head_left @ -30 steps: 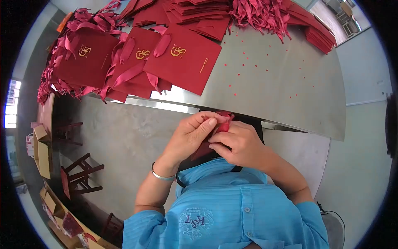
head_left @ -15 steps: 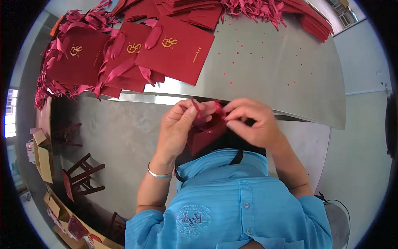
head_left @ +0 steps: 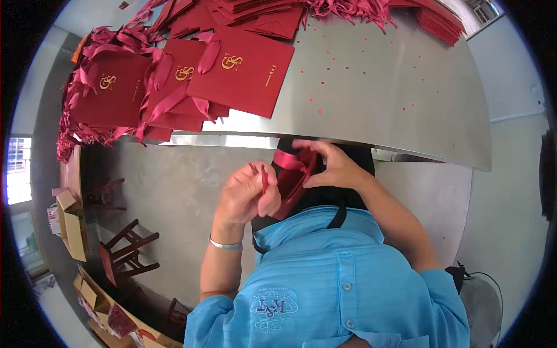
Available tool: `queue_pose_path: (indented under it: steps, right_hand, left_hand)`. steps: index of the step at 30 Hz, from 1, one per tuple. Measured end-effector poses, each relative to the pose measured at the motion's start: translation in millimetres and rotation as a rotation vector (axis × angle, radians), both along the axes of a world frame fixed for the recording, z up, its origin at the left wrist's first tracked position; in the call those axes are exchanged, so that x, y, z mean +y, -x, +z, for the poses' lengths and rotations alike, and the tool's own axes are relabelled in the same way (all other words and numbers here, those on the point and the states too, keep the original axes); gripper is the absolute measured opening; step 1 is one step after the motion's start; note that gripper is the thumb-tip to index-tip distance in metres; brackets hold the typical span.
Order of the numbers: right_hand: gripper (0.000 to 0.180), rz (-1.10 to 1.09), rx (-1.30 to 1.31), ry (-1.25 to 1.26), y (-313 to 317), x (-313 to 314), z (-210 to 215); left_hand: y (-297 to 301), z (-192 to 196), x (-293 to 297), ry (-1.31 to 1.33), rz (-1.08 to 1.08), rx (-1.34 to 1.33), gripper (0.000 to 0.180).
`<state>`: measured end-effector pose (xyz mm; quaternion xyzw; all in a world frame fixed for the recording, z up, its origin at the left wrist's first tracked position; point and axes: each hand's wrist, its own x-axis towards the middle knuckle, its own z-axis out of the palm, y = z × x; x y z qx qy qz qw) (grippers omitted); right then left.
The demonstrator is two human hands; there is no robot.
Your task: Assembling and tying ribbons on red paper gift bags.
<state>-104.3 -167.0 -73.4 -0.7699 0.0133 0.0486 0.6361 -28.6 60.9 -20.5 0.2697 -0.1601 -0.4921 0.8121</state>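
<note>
A dark red paper gift bag (head_left: 292, 188) is in front of my waist, below the table's front edge, its top opening turned up toward me. A shiny crimson ribbon (head_left: 286, 159) runs at its opening. My left hand (head_left: 246, 194), to the left of the bag, is closed in a pinch on a thin red ribbon end that sticks up between thumb and fingers. On the other side, my right hand (head_left: 336, 168) grips the bag's right rim, its thumb near me and its fingers over the far part. The bag's lower part is hidden.
Finished-looking red bags with ribbon handles (head_left: 243, 72) are piled on the metal table (head_left: 371, 110) at the left. Flat red bags (head_left: 438, 26) and a ribbon heap (head_left: 351, 10) are at the back. Small red dots are scattered there. Wooden stools (head_left: 125, 249) and cardboard boxes (head_left: 72, 232) are at left.
My left hand has moved away from the bag's opening, down and to the left. My right hand has gone from a pinch at the ribbon to a wider grip on the bag's rim.
</note>
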Motion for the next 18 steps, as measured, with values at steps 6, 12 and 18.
queue_pose_path:
  steps: [6, 12, 18]
  right_hand:
    - [0.033, 0.119, -0.288, 0.025, 20.2, 0.3, 31.0]
    - [0.034, 0.112, -0.030, -0.087, 38.7, -22.4, 76.8]
    - [0.047, 0.025, 0.049, -0.191, 51.7, -40.9, 87.0]
  left_hand:
    - [5.9, 14.3, 3.6, 0.058, 0.267, -0.032, 0.019]
    - [-8.3, 32.4, -23.7, -0.004, 0.442, -0.057, 0.016]
    - [-22.4, 42.4, -66.3, -0.053, 0.285, -0.031, 0.011]
